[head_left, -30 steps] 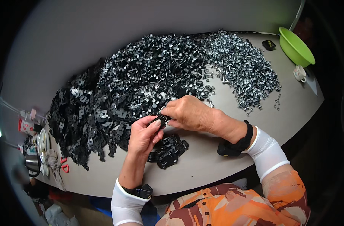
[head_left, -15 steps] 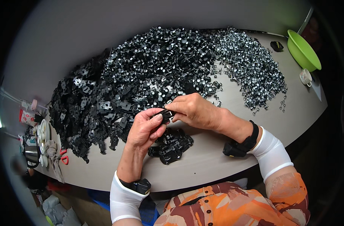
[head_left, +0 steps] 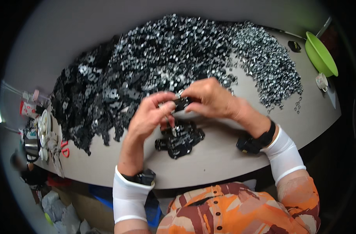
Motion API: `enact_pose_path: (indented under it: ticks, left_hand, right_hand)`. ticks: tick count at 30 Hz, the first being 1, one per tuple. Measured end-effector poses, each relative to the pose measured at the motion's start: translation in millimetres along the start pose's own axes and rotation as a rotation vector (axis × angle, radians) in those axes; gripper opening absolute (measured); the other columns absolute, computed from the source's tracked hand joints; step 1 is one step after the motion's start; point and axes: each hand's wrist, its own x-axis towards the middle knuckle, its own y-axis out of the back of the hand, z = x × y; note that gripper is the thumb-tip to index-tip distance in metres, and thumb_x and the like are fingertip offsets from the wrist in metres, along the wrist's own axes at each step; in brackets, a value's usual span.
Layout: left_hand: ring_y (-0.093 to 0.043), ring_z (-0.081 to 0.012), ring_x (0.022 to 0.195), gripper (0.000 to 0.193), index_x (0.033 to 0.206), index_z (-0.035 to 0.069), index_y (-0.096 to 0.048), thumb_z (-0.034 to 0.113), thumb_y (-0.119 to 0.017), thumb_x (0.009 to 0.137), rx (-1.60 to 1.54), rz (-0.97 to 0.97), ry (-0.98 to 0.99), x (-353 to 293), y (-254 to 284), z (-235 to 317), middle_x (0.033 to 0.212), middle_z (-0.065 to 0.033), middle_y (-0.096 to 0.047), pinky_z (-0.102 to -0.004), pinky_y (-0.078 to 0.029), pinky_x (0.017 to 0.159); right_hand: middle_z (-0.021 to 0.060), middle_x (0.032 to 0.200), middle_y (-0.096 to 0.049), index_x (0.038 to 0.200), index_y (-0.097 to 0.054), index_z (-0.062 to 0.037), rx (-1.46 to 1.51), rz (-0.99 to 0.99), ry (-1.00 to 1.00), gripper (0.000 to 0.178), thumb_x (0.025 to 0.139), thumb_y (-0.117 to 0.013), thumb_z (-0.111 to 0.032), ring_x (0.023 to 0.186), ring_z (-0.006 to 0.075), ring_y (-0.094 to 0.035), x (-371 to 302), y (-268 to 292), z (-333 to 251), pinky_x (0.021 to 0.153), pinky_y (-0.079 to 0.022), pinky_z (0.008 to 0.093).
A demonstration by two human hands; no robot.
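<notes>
My left hand [head_left: 147,116] is closed on one end of a small black plastic toy-car chassis [head_left: 181,103], thumb on top. The fingers of my right hand [head_left: 214,97] pinch its other end, where a bright silvery bit, perhaps a wheel axle, shows at the fingertips; motion blur hides its exact shape. Just below my hands, a small heap of black chassis [head_left: 180,143] lies on the table. Beyond them spreads a big pile of wheel-and-axle pairs [head_left: 166,46], black and silvery. Flat black chassis plates [head_left: 88,105] are piled to its left.
Silvery wheel-and-axle pairs [head_left: 265,58] form another pile at the right. A green basin [head_left: 320,54], a cup [head_left: 321,82] and a small black object [head_left: 294,46] stand at the far right. Red-handled scissors [head_left: 65,149], a cloth [head_left: 53,148] and a metal pot [head_left: 31,148] are at the left.
Both hands have moved slightly away from me with the chassis between them. The whole view has shifted a little.
</notes>
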Motion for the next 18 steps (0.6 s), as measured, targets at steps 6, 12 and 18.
enact_pose_path:
  ticks: [6,12,18]
  left_hand:
    - [-0.051,-0.0041,0.053,0.021,0.106,-0.002,-0.06,0.007,-0.057,0.087,0.048,0.426,-0.236,-19,61,15,0.078,-0.0056,-0.063,-0.0143,-0.036,0.041]
    - [-0.056,-0.0082,0.061,0.011,0.085,-0.003,-0.067,0.003,-0.066,0.076,0.543,0.463,-0.204,-34,70,1,0.072,-0.0031,-0.064,-0.0218,-0.045,0.056]
    - [-0.055,-0.008,0.061,0.009,0.082,-0.002,-0.066,0.0,-0.065,0.073,0.831,0.6,-0.302,-49,85,-18,0.068,-0.0034,-0.063,-0.023,-0.045,0.057]
  right_hand:
    - [0.0159,0.07,-0.064,0.083,-0.066,0.0035,-0.013,-0.377,-0.229,0.024,0.065,-0.077,-0.008,0.064,0.0282,-0.063,0,7,-15,0.058,-0.05,0.0338]
    - [0.0168,0.084,-0.065,0.098,-0.065,0.0034,0.222,-0.508,-0.124,0.028,0.072,-0.071,-0.003,0.072,0.0269,-0.064,-2,-30,-19,0.062,-0.051,0.0341]
    - [0.0126,0.076,-0.06,0.075,-0.062,-0.0009,-0.242,-0.091,-0.036,0.011,0.073,-0.069,-0.009,0.069,0.0326,-0.061,21,-41,-7,0.058,-0.05,0.0392]
